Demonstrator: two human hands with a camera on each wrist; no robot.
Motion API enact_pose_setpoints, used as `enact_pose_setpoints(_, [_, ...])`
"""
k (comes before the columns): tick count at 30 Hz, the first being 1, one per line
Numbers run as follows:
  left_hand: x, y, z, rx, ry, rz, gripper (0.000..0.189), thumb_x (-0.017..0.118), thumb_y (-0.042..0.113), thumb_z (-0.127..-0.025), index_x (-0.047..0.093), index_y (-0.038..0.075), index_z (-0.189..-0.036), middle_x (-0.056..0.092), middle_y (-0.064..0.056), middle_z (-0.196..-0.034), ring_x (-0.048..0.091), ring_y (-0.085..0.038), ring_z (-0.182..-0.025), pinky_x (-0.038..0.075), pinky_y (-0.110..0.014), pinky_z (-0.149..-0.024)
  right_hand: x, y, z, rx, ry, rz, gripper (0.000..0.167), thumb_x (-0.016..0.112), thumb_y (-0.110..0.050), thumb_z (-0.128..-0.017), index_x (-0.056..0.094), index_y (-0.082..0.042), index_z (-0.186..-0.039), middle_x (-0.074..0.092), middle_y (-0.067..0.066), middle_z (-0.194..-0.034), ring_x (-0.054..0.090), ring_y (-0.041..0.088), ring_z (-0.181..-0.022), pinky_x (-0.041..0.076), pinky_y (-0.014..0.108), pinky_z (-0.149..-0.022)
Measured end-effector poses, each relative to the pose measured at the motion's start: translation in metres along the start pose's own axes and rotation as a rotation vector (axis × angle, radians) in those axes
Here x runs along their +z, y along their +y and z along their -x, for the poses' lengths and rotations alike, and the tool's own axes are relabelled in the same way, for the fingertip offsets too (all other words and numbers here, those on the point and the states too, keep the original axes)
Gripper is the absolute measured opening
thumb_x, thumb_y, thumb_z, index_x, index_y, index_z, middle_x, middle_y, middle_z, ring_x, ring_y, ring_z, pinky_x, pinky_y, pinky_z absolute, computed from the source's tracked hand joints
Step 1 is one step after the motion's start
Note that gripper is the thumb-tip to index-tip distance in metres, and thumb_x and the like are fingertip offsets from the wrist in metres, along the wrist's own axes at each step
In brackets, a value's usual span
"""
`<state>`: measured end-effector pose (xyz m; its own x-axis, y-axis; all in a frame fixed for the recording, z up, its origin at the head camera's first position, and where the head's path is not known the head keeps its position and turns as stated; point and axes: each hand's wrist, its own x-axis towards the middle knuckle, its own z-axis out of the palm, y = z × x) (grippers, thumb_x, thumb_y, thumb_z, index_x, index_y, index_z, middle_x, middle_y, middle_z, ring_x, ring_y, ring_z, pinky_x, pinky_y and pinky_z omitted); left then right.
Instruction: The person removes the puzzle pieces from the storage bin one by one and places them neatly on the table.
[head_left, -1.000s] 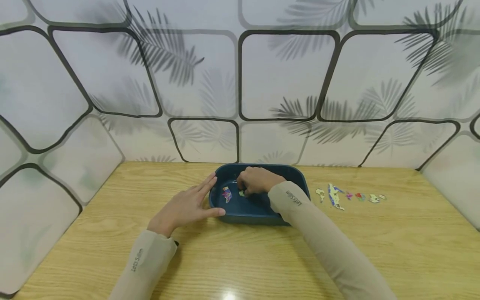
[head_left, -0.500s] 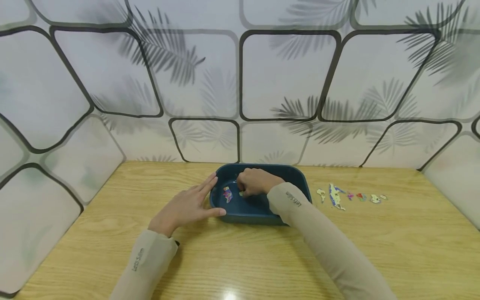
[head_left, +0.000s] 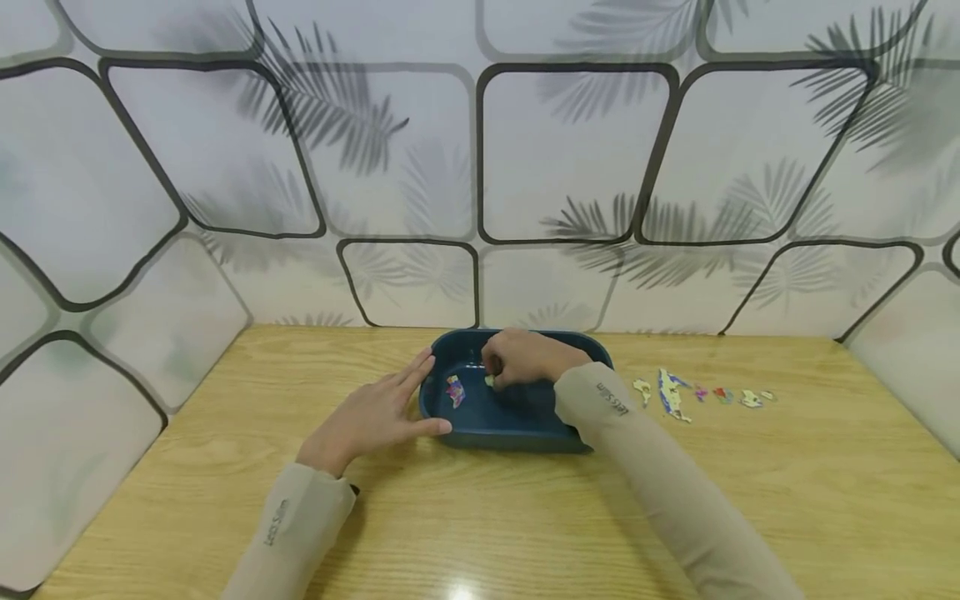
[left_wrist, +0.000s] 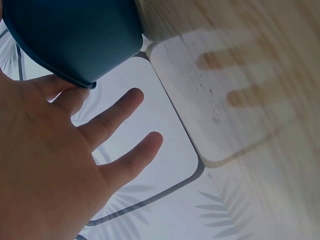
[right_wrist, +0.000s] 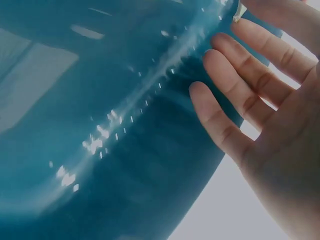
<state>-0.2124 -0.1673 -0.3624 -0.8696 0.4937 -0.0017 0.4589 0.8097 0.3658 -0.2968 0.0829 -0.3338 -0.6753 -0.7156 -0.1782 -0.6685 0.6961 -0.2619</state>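
A dark blue plastic tub (head_left: 510,440) stands on the table. My left hand (head_left: 367,425) rests at the tub's left end, fingers spread and largely straight, touching the rim; the left wrist view shows two fingers clear of the tub wall. My right hand (head_left: 528,357) is inside the tub, pinching a small pale flat piece (head_left: 490,381) between thumb and forefinger. In the right wrist view only an edge of the piece (right_wrist: 240,11) shows at the fingertips; its other fingers are loosely extended. A multicoloured, irregular flat piece (head_left: 455,391) lies on the tub floor at left.
Several small irregular flat pieces lie in a row right of the tub, including a long blue and cream one (head_left: 670,395) and a cream one (head_left: 642,390). The wood-grain table (head_left: 480,517) meets a patterned wall (head_left: 573,158) behind the tub.
My right hand has lifted slightly and shifted right inside the tub, with the pale piece now off the floor in its pinch. My left hand has stayed at the rim.
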Motion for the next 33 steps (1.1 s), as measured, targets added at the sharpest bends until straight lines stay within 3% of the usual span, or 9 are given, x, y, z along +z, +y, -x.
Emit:
enact_pose_setpoints(8, [0.0,0.0,0.002,-0.006,0.003,0.005,0.099,0.06,0.065,-0.093,0.02,0.008,-0.163,0.015,-0.007,-0.169,0.036,-0.043,-0.143,0.035,-0.062,-0.11,-0.009,0.005,0.013,-0.028,0.027,-0.001,0.009,0.077,-0.013,-0.092,0.074,-0.008,-0.099,0.068,0.004,-0.103,0.064,0.024,-0.101,0.053,0.038,-0.09])
enact_pose_setpoints(25, [0.001,0.001,0.001,0.003,0.01,0.014,0.099,0.062,0.064,-0.092,0.02,0.008,-0.163,0.015,-0.007,-0.168,0.036,-0.043,-0.143,0.035,-0.061,-0.111,-0.02,0.008,0.041,-0.011,0.08,-0.077,0.01,0.077,-0.01,-0.089,0.072,-0.007,-0.098,0.065,0.004,-0.105,0.062,0.029,-0.105,0.051,0.045,-0.095])
enact_pose_setpoints(33, [0.001,0.003,0.001,0.001,0.008,0.016,0.1,0.062,0.065,-0.092,0.02,0.01,-0.163,0.016,-0.007,-0.168,0.037,-0.044,-0.142,0.034,-0.062,-0.11,-0.023,0.005,0.053,-0.06,0.125,-0.067,0.009,0.078,-0.009,-0.089,0.071,-0.008,-0.094,0.063,0.003,-0.1,0.063,0.03,-0.102,0.051,0.047,-0.094])
